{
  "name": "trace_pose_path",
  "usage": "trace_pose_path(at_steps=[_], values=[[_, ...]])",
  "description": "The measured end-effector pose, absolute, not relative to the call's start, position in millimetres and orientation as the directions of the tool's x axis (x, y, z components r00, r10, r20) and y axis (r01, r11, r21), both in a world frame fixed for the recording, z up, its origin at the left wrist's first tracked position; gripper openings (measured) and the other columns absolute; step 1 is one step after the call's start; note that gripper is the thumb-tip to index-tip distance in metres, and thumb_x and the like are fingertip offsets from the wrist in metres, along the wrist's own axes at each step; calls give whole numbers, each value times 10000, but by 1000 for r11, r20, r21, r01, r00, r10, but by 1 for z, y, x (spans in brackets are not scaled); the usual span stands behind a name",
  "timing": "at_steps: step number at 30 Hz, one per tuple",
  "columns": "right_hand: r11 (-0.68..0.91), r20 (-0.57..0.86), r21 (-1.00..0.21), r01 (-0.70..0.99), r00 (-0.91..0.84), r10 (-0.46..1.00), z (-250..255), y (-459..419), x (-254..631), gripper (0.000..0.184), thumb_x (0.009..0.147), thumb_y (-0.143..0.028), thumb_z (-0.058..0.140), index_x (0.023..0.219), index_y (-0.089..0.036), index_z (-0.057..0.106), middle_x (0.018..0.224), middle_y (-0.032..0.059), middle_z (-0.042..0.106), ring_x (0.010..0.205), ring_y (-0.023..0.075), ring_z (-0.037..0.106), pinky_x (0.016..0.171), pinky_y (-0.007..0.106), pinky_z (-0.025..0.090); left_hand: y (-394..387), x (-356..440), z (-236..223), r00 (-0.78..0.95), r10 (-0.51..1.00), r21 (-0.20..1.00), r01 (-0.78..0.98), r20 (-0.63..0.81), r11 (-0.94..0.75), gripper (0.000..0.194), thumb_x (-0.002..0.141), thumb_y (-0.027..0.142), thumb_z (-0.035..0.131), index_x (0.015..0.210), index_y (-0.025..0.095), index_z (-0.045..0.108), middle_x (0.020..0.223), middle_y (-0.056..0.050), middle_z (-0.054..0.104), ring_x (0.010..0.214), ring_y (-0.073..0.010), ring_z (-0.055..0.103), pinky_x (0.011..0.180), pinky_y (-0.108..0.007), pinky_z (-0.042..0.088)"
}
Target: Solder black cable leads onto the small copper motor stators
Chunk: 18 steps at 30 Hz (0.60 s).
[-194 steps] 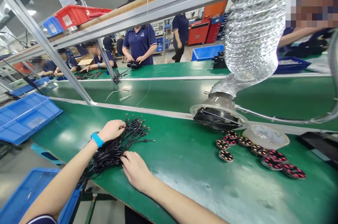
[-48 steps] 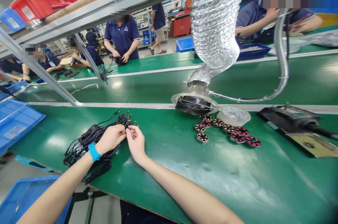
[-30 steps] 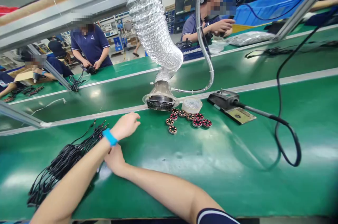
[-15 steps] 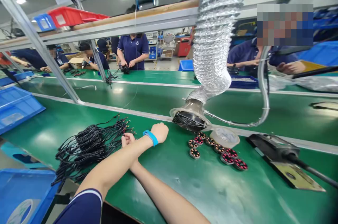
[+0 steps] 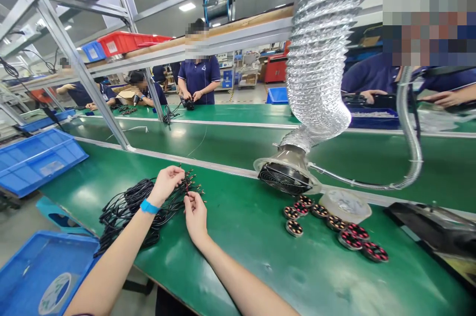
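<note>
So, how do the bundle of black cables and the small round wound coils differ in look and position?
The bundle of thin black cables lies tangled in one heap at the left; the small round coils with copper and red windings lie singly in a loose group under the round fan grille. The left hand and right hand both pinch cable ends; no hand touches the coils. Both rest on the green bench mat.
</note>
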State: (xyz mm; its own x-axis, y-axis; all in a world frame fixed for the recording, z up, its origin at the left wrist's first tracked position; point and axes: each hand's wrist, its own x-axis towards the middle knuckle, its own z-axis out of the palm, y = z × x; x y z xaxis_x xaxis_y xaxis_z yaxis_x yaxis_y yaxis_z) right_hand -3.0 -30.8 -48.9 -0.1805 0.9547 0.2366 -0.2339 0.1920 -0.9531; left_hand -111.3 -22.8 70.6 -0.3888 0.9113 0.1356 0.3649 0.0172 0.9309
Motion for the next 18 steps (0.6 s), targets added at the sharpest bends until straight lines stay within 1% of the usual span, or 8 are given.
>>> trace_pose_path(at_steps=[3,7,12,18], values=[[197,243,-952,-234,-187,952,-50,-30,-3,289,903,-428,517,996,-167,601,759,18,607,559,127,525,514,239,463,-23,-113,59,-370,927,961,272,60,46,339,617,394,742,807,126,658,697,-36,660,586,-123,569,556,-245,441],[192,239,-953,-234,-189,953,-51,-30,-3,315,901,-455,508,989,-166,595,749,17,596,546,131,516,506,250,459,-24,-106,56,-347,936,976,217,51,27,289,624,350,737,789,123,666,686,-30,664,587,-116,572,568,-244,452],[185,231,-956,-229,-194,953,-51,-31,-3,309,897,-447,515,989,-161,588,758,23,600,548,130,518,504,251,456,-24,-107,59,-341,938,976,216,61,14,246,657,316,712,791,116,661,699,-25,657,586,-102,560,572,-236,448],[168,217,-957,-236,-199,956,-51,-30,-3,316,895,-457,518,991,-164,588,760,21,596,546,128,514,503,249,451,-23,-108,57,-330,942,967,254,58,29,221,676,302,709,788,119,655,687,-19,647,585,-102,550,574,-236,447]])
